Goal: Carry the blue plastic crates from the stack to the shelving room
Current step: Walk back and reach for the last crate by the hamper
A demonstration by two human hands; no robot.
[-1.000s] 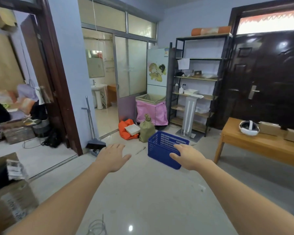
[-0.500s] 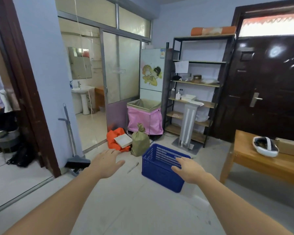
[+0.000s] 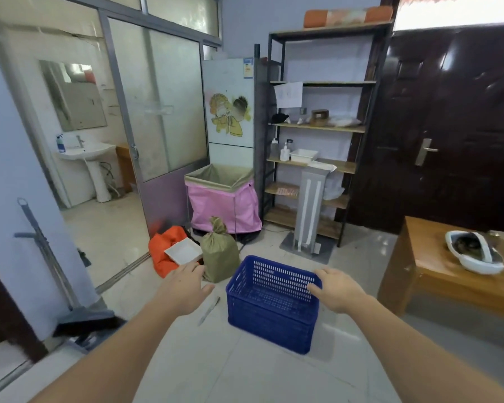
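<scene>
One blue plastic crate (image 3: 269, 315) with perforated walls sits on the pale floor in the middle of the view, with nothing visible inside it. My right hand (image 3: 336, 290) is at the crate's right rim, fingers spread, overlapping or touching the edge. My left hand (image 3: 184, 287) hovers open to the left of the crate, a short gap away, holding nothing. Both forearms stretch forward from the bottom of the view.
A green sack (image 3: 218, 251), an orange bag (image 3: 166, 251) with a white tray, and a pink bin (image 3: 224, 199) stand behind the crate. A metal shelf unit (image 3: 320, 126) and grey stand (image 3: 310, 210) are beyond. A wooden table (image 3: 437, 274) is at right, a broom (image 3: 50, 257) at left.
I have walked closer to the crate, which now looks larger and nearer. Both hands have reached toward it, the right one arriving at its right rim.
</scene>
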